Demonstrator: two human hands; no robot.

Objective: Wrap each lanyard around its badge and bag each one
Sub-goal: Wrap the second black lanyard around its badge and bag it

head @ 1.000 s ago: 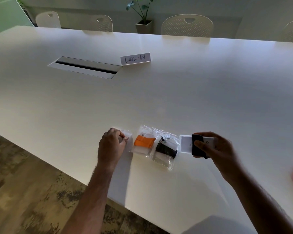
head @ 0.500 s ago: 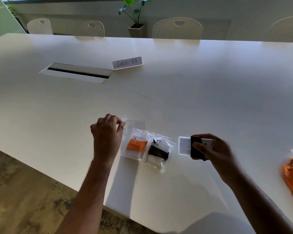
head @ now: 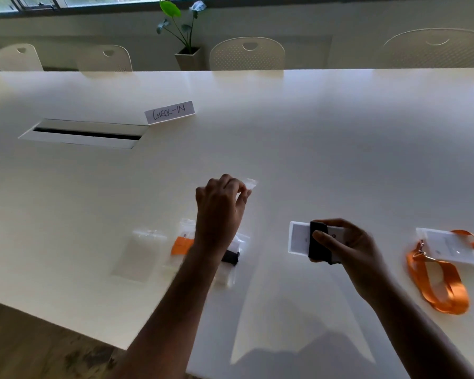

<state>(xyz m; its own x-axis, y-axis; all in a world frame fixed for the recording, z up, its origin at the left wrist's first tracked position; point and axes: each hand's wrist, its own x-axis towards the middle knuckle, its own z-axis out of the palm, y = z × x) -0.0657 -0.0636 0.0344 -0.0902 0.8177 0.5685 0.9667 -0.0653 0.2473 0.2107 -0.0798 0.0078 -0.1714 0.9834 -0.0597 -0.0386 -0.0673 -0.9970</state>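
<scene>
Currently mid-bagging step: right hand (head: 348,244) holds a white badge (head: 298,237) with its black lanyard (head: 316,242) wound around it, fingers and thumb curled round the bundle, raised just above the desk (head: 285,132). Left hand (head: 219,209) pinches an empty clear bag (head: 248,184) between thumb and fingertips, lifted off the desk (bag is blurred, opening not readable). Two finished bags lie under the left forearm, one with an orange bundle (head: 181,244), one with a black bundle (head: 230,257); another empty bag (head: 140,253) lies flat left of them. An unwrapped badge with loose orange lanyard (head: 435,280) sits far right. Judged: two done, third wrapped but not bagged, fourth untouched. Next move likely needs the bag mouth opened and brought to the bundle, right-hand grip kept tight so the wrap doesn't unwind while sliding in.
</scene>
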